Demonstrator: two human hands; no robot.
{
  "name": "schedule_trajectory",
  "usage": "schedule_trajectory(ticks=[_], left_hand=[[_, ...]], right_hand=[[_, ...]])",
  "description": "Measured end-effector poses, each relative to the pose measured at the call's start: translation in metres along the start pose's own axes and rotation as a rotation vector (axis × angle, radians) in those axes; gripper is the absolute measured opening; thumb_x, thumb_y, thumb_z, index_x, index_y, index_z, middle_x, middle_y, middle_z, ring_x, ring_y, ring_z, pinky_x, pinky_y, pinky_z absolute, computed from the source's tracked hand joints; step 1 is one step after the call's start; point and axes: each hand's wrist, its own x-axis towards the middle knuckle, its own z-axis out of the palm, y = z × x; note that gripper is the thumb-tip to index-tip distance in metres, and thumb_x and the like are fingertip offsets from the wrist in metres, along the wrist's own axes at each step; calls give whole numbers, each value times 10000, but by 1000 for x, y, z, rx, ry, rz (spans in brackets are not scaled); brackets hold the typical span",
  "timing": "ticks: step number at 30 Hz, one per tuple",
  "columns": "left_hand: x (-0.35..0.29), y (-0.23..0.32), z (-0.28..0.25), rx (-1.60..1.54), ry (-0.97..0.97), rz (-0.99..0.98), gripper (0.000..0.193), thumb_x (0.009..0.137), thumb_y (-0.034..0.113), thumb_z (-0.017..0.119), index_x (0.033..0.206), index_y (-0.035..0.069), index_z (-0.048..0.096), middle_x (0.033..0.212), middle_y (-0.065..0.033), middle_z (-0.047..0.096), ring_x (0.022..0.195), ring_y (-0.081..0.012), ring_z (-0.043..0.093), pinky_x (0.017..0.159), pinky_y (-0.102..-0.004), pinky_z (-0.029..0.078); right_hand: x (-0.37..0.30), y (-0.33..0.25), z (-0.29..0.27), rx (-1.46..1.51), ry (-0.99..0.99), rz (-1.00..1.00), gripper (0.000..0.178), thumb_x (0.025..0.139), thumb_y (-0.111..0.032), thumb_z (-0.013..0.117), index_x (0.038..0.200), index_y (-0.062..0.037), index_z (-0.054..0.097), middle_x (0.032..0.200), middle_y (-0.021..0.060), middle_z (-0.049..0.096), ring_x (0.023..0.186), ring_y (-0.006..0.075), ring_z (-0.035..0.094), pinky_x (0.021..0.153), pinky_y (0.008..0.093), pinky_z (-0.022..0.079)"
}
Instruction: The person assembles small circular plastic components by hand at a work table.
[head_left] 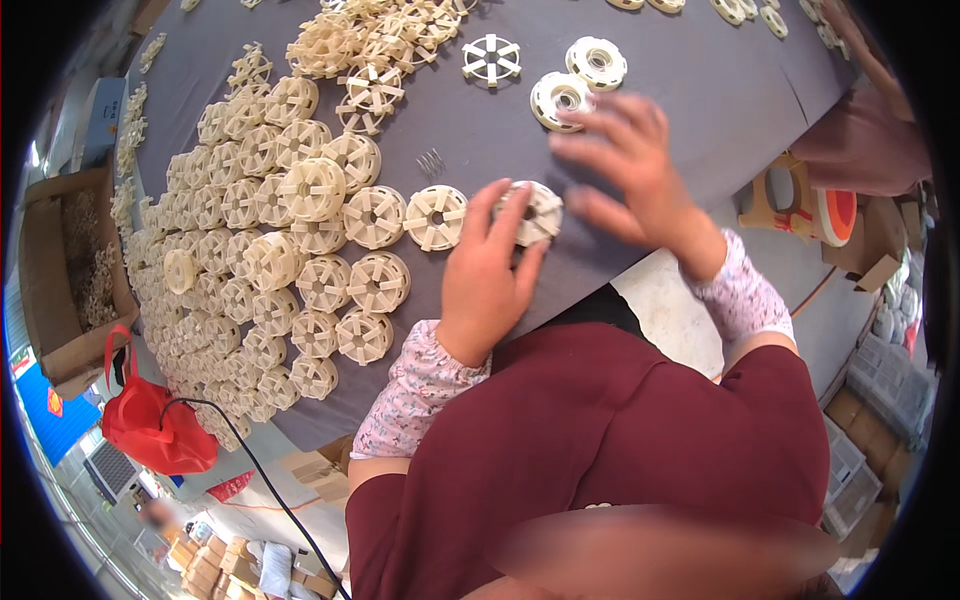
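My left hand (488, 285) has its fingers over a cream slotted plastic wheel (544, 214) on the table, holding its left side. Just left of that lies another slotted wheel (437, 218), apart from my hand. Somewhat blurred, my right hand (640, 165) hovers with fingers spread and nothing visible between them. Its fingertips overlap the edge of a cream ring-shaped housing (556, 98); whether they touch it I cannot tell. A second ring housing (597, 63) leans close behind. Beyond my left hand lie a small metal coil spring (431, 162) and a loose six-spoked piece (491, 61).
Rows of assembled wheels (375, 217), some stacked, cover the table's left side. A heap of spoked pieces (370, 40) lies at the back. A red bag (155, 425) hangs at the left edge, near a cardboard box (60, 300). Another person's arm (870, 60) shows at far right.
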Motion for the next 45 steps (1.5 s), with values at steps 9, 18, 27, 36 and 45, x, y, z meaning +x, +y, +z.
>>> schedule_trajectory(ticks=[9,18,27,36,45], left_hand=[[9,20,-12,202,196,-107,773,911,180,870,1576,3,519,1577,-300,497,1374,-481,589,1108,-486,538],[110,33,69,48,68,-170,860,922,127,819,1614,-69,347,1588,-320,418,1219,-515,679,962,-493,616],[37,28,53,-46,-66,28,692,905,3,781,1541,-4,508,1536,-228,528,1097,-385,734,898,-427,629],[30,30,43,-331,-117,-221,553,947,1,750,1466,-8,560,1511,-272,515,1127,-428,714,862,-449,627],[33,28,44,-341,-76,-211,441,977,0,686,1404,-12,575,1472,-262,552,1204,-462,679,979,-486,593]], right_hand=[[130,74,11,-132,-66,77,508,817,-283,892,1271,-96,761,1104,152,708,1038,350,697,924,433,562],[-19,92,-40,-34,280,550,501,868,-203,912,1318,-47,760,1116,4,680,743,65,538,668,209,474],[-69,40,-34,333,159,593,539,800,-109,907,1316,-51,761,1191,46,728,836,118,640,731,265,556],[-60,13,-27,455,83,399,555,755,-111,915,1291,-78,772,1180,47,730,827,145,624,730,294,543],[-58,10,-28,433,55,356,560,764,-122,909,1303,-69,765,1180,49,731,832,148,631,731,288,540]])
